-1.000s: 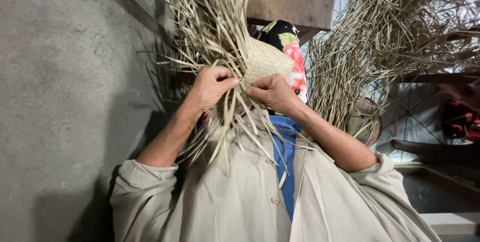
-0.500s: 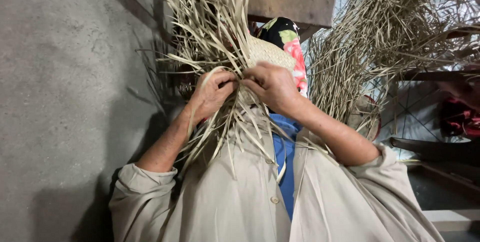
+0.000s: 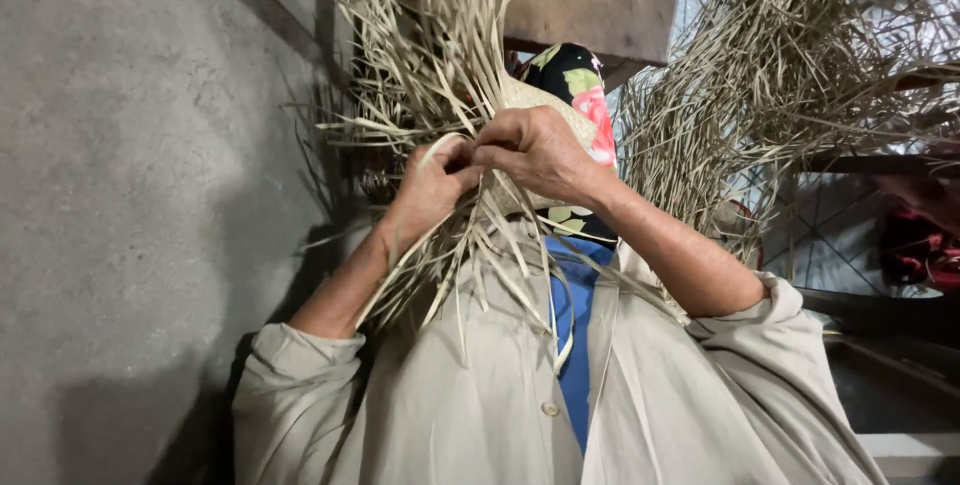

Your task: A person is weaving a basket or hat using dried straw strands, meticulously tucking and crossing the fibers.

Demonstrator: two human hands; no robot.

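Our left hand [image 3: 432, 185] pinches a pale straw strip [image 3: 400, 275] trailing down toward us; our right hand [image 3: 535, 153] grips the woven piece [image 3: 560, 115] just beside it.

Pale straw-coloured strips [image 3: 440, 95] fan across the upper centre of the frame, above a tightly woven tan piece [image 3: 545, 110]. Behind it, a black cloth [image 3: 575, 80] printed with pink and green flowers. Lower centre, a beige buttoned shirt [image 3: 470, 405] opens over a blue garment [image 3: 575, 325]. A plain grey wall [image 3: 130, 195] fills the left; red fabric [image 3: 915, 245] shows at far right.
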